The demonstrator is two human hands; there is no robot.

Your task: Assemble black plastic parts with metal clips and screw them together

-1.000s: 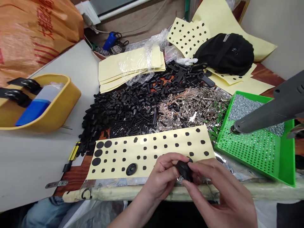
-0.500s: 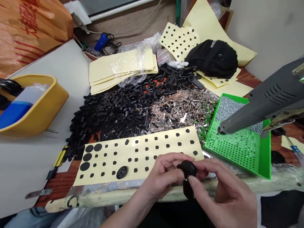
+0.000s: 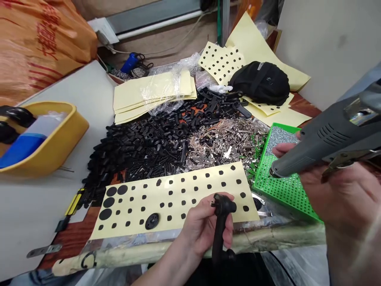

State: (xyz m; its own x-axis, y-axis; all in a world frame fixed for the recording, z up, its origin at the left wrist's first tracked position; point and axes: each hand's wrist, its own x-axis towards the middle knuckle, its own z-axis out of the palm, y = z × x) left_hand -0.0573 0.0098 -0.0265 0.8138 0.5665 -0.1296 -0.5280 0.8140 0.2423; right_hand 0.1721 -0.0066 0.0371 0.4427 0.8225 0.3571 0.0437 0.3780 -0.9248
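Observation:
My left hand (image 3: 202,226) is shut on a long black plastic strap piece (image 3: 219,234), which stands upright with its rounded head (image 3: 223,205) above my fingers. My right hand (image 3: 342,194) grips a grey hot-glue gun (image 3: 324,139) at the right, its metal nozzle (image 3: 273,171) pointing down and left above a green perforated tray (image 3: 282,186). A cream sheet (image 3: 178,194) printed with black dots lies just beyond my left hand, and a round black disc (image 3: 152,221) sits on it.
Behind the sheet lie a heap of black plastic parts (image 3: 143,153) and a heap of silver metal clips (image 3: 226,147). A yellow tub (image 3: 59,147) stands at the left on a white board (image 3: 38,206). Cream sheets in plastic film (image 3: 151,95) and a black bag (image 3: 260,83) lie farther back.
My right hand has let go of the black piece and now grips the glue gun, which has moved left and down. The black piece now hangs upright in my left hand.

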